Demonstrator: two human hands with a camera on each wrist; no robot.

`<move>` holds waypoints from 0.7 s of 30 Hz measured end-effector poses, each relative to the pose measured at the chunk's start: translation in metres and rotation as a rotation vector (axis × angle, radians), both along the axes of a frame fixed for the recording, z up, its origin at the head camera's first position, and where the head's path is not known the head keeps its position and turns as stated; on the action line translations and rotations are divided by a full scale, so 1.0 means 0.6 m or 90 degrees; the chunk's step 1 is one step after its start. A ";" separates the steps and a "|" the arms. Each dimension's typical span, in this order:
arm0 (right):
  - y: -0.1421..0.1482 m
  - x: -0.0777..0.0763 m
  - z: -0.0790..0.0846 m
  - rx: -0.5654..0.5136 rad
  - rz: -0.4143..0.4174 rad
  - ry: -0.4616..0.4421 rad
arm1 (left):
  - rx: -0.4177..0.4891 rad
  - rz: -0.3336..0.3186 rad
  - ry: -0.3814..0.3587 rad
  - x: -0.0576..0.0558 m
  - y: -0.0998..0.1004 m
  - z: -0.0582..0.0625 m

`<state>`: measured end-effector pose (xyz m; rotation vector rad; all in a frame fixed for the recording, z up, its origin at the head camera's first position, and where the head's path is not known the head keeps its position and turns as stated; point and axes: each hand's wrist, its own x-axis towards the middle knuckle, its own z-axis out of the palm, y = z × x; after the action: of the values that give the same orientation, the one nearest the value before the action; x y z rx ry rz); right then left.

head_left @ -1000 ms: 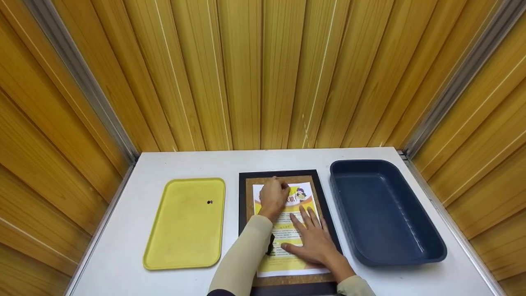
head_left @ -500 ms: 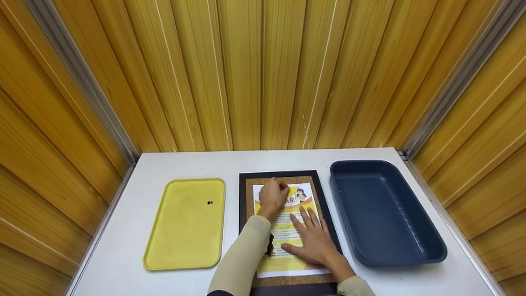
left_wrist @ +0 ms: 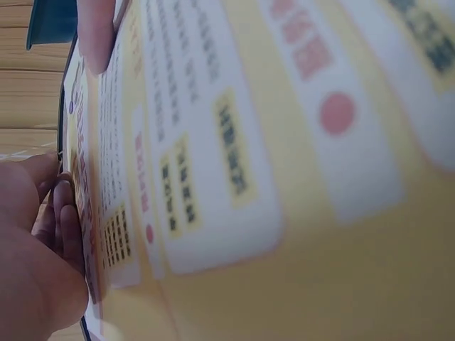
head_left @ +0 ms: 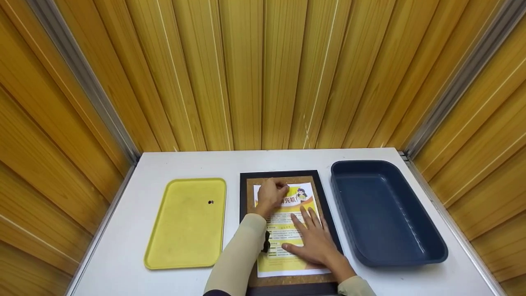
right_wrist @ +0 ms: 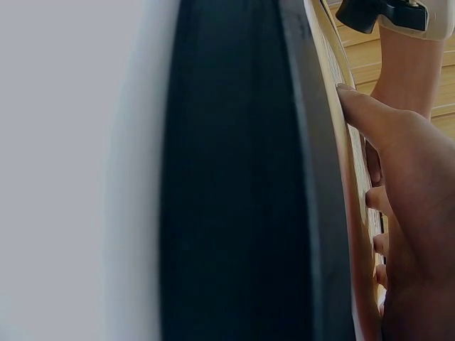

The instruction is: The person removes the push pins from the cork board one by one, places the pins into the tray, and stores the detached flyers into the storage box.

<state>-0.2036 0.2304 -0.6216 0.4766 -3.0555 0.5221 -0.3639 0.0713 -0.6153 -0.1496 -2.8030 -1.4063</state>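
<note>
A printed yellow-and-white paper sheet [head_left: 294, 269] lies on a black-framed cork board [head_left: 314, 179]. My left hand [head_left: 271, 195] is over the sheet's upper edge, fingers bent and thumb near the index fingertip. I cannot tell whether something small sits between those fingertips. In the left wrist view the left hand [left_wrist: 35, 245] has its fingertips right at the sheet's far end. My right hand [head_left: 313, 242] lies flat with spread fingers on the sheet's lower right half. The right wrist view shows the right hand [right_wrist: 419, 206] from the side, along the board's dark frame [right_wrist: 234, 170].
To the left lies a shallow yellow tray [head_left: 187, 230] bearing a small dark item [head_left: 211, 202]. A deep navy-blue bin [head_left: 390, 222] stands close to the board's right side. Wood-patterned walls [head_left: 283, 74] rise behind and beside the white table [head_left: 193, 162].
My left hand and forearm have shifted slightly left, uncovering more of the sheet's printed heading. The right hand stays in place on the sheet.
</note>
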 end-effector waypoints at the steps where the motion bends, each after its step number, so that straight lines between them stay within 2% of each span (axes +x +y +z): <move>1: 0.000 0.000 0.000 0.001 0.000 -0.003 | 0.006 -0.002 -0.002 0.001 -0.001 0.001; 5: -0.001 0.001 0.000 0.002 -0.002 -0.005 | 0.038 -0.010 -0.016 0.001 -0.006 -0.001; 14: 0.003 -0.001 0.005 0.017 -0.003 -0.013 | 0.149 -0.027 -0.048 0.007 -0.016 0.000; 18: 0.002 -0.003 0.007 0.015 -0.004 -0.016 | 0.196 -0.013 -0.035 0.007 -0.024 0.005; 21: 0.002 -0.002 0.007 0.014 -0.003 -0.021 | 0.216 -0.006 -0.017 0.014 -0.036 0.012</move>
<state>-0.2045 0.2316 -0.6175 0.4662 -3.0960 0.5010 -0.3557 0.0495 -0.6081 -0.1421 -2.5349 -1.8681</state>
